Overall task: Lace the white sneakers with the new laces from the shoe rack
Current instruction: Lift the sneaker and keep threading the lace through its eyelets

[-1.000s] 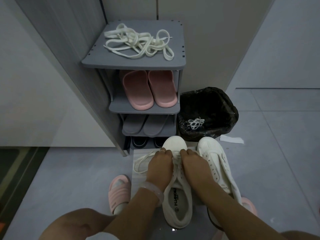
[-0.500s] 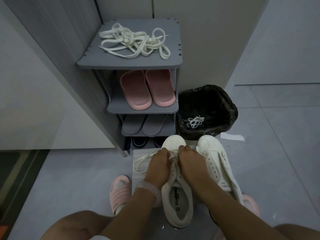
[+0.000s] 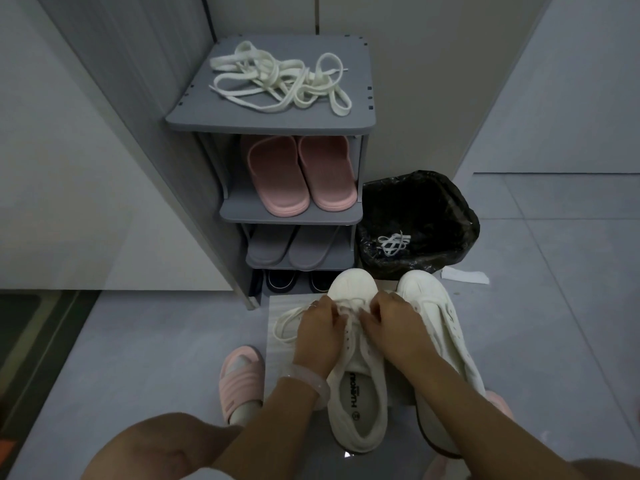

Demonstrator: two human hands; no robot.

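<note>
Two white sneakers stand side by side on a pale mat (image 3: 277,348) on the floor. On the left sneaker (image 3: 358,407), my left hand (image 3: 317,336) and my right hand (image 3: 393,329) both pinch its white lace (image 3: 285,323) near the toe end. A loop of that lace trails out to the left over the mat. The right sneaker (image 3: 438,317) has no lace that I can see. A tangle of cream laces (image 3: 280,81) lies on the top shelf of the grey shoe rack (image 3: 360,114).
The rack holds pink slippers (image 3: 299,174), grey slippers (image 3: 287,247) and dark shoes (image 3: 282,280) on lower shelves. A black-lined bin (image 3: 419,220) to the right contains a bundled white lace (image 3: 393,242). My slippered left foot (image 3: 240,382) is beside the mat. Paper scrap (image 3: 465,275) on the floor.
Both hands have stayed at the toe end of the left sneaker, fingers shifting slightly on the lace. The view has tilted a little.
</note>
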